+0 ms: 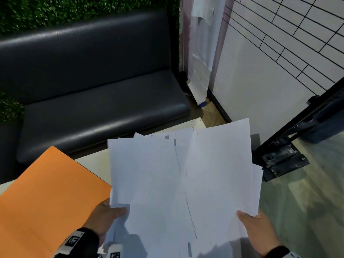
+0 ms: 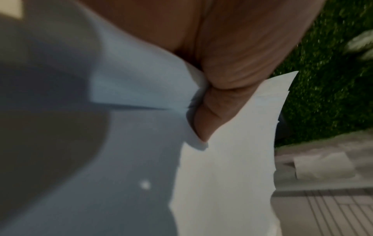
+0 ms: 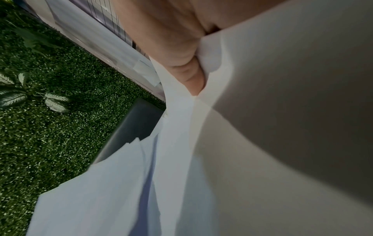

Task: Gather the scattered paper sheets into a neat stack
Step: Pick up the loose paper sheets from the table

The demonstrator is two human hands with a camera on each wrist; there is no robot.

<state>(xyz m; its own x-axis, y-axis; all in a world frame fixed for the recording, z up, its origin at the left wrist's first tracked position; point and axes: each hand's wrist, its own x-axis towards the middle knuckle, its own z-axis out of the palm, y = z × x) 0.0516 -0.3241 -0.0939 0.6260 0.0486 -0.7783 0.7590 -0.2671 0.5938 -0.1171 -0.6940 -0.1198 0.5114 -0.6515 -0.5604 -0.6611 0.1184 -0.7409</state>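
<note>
A loose bundle of white paper sheets is lifted above the table, its edges uneven and fanned. My left hand pinches the bundle's lower left edge, thumb on top. My right hand pinches the lower right edge the same way. In the left wrist view my thumb presses into the white sheets. In the right wrist view my thumb lies between the fanned sheets. The fingers under the paper are hidden.
An orange folder lies on the pale table at the left. A dark padded bench stands behind the table under a green hedge wall. A black metal frame and white tiled wall are at the right.
</note>
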